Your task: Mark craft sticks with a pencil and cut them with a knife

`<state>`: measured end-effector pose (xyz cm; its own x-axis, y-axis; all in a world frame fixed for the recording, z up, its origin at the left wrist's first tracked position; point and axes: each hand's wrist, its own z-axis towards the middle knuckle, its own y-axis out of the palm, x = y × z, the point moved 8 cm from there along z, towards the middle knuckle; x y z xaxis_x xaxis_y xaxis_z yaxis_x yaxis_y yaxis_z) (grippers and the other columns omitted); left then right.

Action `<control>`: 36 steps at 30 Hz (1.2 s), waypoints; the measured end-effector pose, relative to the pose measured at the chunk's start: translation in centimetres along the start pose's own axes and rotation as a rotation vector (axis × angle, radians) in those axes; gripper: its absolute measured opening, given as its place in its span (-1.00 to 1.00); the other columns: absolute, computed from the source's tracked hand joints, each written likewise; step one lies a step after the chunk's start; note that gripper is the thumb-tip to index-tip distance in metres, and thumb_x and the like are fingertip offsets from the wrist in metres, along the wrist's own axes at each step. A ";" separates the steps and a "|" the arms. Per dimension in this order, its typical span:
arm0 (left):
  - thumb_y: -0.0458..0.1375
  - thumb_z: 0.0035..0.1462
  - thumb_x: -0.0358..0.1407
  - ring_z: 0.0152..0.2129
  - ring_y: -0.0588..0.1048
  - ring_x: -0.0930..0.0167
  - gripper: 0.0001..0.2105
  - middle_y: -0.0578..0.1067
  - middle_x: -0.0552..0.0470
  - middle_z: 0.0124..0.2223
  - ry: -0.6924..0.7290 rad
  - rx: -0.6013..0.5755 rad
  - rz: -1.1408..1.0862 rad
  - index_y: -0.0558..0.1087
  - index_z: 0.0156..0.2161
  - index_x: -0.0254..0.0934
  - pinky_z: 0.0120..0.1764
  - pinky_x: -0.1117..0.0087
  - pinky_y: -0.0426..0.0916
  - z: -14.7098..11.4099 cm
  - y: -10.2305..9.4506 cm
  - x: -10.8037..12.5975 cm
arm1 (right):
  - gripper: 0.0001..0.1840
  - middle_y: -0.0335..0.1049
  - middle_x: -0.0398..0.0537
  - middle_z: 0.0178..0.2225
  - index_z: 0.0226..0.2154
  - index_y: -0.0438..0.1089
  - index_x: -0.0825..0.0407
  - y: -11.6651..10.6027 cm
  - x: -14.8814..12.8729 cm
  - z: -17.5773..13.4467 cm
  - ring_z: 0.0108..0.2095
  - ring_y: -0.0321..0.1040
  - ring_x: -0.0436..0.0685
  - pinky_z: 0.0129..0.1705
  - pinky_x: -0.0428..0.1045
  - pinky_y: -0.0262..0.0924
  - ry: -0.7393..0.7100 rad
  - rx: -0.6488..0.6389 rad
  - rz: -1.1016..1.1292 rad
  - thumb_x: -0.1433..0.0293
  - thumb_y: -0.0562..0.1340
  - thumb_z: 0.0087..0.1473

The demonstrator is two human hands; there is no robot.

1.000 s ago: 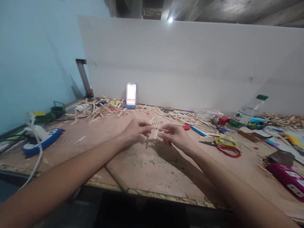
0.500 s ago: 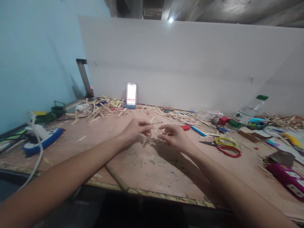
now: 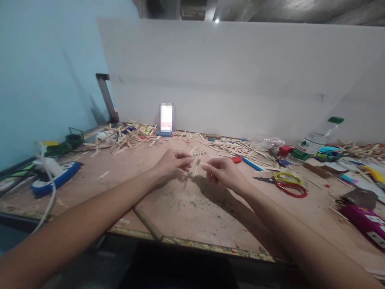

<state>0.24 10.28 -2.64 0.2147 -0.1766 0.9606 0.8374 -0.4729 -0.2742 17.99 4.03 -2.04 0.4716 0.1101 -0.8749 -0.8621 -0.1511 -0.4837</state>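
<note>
My left hand [image 3: 176, 162] is closed in a pinch over the middle of the table. Thin pale wooden sticks [image 3: 193, 151] show at its fingertips; just where they are gripped is partly hidden. A dark-and-white striped stick [image 3: 199, 154] lies just beyond those fingertips. Below them a blurred crossed shape [image 3: 187, 176] shows, either sticks or their shadow. My right hand [image 3: 221, 170] is a short way to the right, thumb and forefinger drawn together and the other fingers curled. Whatever it may pinch is too small to make out. A small blurred piece [image 3: 197, 162] is between the hands.
Loose wooden sticks are heaped at the back left [image 3: 129, 138] and back right [image 3: 231, 148]. Scissors [image 3: 288, 184], a blue pen [image 3: 252, 163] and a plastic bottle [image 3: 311, 146] are on the right. A lit phone [image 3: 166, 118] stands behind; a power strip [image 3: 55, 178] lies left.
My right hand's thumb and forefinger have come closer together, and the hand has shifted slightly right. My left hand keeps nearly the same place and pinch.
</note>
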 end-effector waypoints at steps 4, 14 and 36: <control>0.30 0.44 -0.14 -0.20 0.62 0.35 -0.72 0.60 -0.05 -0.03 0.000 -0.004 0.008 0.54 0.06 -0.32 -0.14 0.24 0.62 -0.1 0.1 0.3 | -0.65 0.55 -0.08 -0.19 -0.01 0.51 0.08 0.1 -0.1 -0.1 -0.35 0.51 0.05 -0.31 0.00 0.50 0.014 -0.017 0.046 0.12 0.31 0.46; 0.30 0.44 -0.14 -0.19 0.62 0.35 -0.72 0.61 -0.05 -0.03 0.007 -0.003 0.016 0.54 0.05 -0.32 -0.13 0.23 0.62 0.1 0.0 0.1 | -0.65 0.56 -0.05 -0.14 0.03 0.51 0.07 0.0 0.4 0.1 -0.29 0.53 0.07 -0.25 0.04 0.52 0.021 0.015 0.148 0.13 0.33 0.45; 0.30 0.44 -0.14 -0.22 0.62 0.37 -0.73 0.61 -0.04 -0.06 0.025 0.006 0.035 0.54 0.03 -0.32 -0.16 0.26 0.62 -0.3 0.1 0.5 | -0.69 0.55 -0.07 -0.16 -0.02 0.51 0.08 -0.4 0.2 0.1 -0.30 0.52 0.07 -0.26 0.03 0.51 -0.029 0.024 0.132 0.17 0.35 0.44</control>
<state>0.23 9.88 -2.19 0.2316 -0.2147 0.9488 0.8323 -0.4612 -0.3076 18.41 4.22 -2.00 0.3486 0.1191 -0.9297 -0.9206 -0.1428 -0.3635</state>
